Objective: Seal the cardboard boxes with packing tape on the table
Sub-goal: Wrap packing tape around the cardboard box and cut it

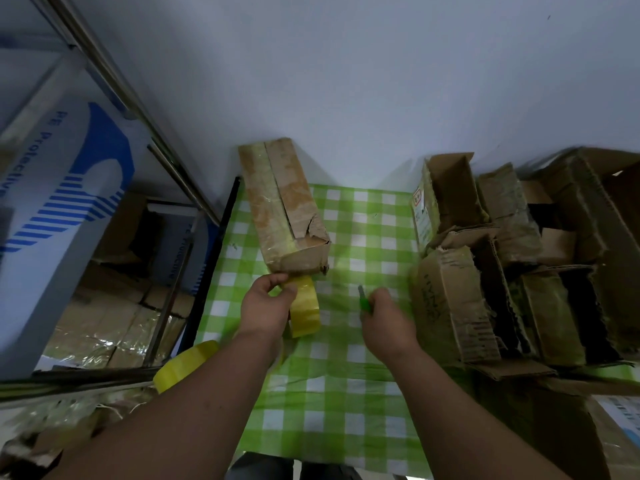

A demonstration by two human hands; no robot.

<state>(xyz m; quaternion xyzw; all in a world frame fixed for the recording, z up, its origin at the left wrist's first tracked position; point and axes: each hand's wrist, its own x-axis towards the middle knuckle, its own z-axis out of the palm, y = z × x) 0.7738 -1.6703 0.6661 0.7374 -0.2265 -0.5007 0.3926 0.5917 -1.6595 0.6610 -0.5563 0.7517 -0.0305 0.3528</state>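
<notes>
Both hands are out over the table (346, 386), which wears a green-and-white checked cloth. My left hand (265, 308) grips a yellowish tape roll (305, 310), thumb and fingers pinched at the roll's top, just below the near end of the box (282, 209). That box lies lengthwise toward the table's far left corner, its far end against the wall; its flaps are closed, shiny tape runs along its top, and its near end looks crumpled. My right hand (386, 318) is curled around a small green-handled cutter (363, 301), its tip pointing away from me; it is blurred, so I cannot tell whether a blade is out. The two hands are near each other but apart.

Along the table's right edge sits a pile of boxes (502, 271), worn, several with flaps open. A second roll (183, 365), bright yellow, rests at the near left edge beside my left forearm. Off the left edge stands a metal shelf (114, 91) holding blue-and-white cartons (69, 188).
</notes>
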